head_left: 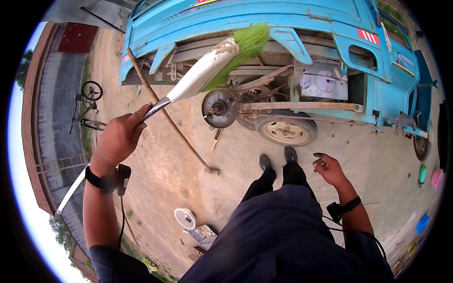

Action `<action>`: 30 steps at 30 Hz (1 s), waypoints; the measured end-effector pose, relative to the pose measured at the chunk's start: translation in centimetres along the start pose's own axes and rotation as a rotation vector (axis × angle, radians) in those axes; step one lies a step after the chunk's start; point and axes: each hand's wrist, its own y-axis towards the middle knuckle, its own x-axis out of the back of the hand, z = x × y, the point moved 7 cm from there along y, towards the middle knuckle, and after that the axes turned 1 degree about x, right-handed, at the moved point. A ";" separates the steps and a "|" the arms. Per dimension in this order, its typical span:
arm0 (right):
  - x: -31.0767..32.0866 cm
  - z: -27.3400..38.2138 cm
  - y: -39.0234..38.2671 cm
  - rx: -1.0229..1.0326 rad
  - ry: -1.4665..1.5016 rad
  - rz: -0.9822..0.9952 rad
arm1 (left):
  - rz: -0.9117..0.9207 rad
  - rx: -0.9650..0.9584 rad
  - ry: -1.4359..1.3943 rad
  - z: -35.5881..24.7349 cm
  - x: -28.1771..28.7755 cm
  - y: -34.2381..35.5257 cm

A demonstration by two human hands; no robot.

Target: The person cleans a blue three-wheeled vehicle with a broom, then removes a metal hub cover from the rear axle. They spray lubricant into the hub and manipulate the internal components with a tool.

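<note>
My left hand [121,138] is closed round the metal handle of a broom with a white head [200,68] and long green bristles [247,45]. The broom is raised toward the blue vehicle [311,19], whose side has an exposed brake drum [218,107] with no wheel on it. The bristles are in front of the vehicle's lower frame; whether they touch it I cannot tell. My right hand [329,167] hangs open at the right with fingers slightly bent and nothing in them.
A wooden-handled tool [181,134] leans diagonally near the drum. A loose wheel [285,129] lies beside a small brush [216,139]. A bicycle [89,111] stands left; a white bucket [184,218] and tray [202,234] sit behind me. A pink basin [436,179] is far right.
</note>
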 end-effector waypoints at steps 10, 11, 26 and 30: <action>-1.6 0.2 0.5 0.010 0.004 0.023 | 0.095 0.194 0.096 6.2 1.1 -4.5; -1.5 0.4 0.4 0.013 -0.006 0.021 | 0.051 0.241 0.014 5.2 1.6 -3.8; -1.8 1.1 0.5 0.032 -0.047 0.046 | 0.049 0.389 -0.188 5.5 -0.9 -5.4; -2.6 2.0 1.0 0.050 -0.016 0.056 | 0.120 0.304 -0.249 3.3 -6.2 -4.1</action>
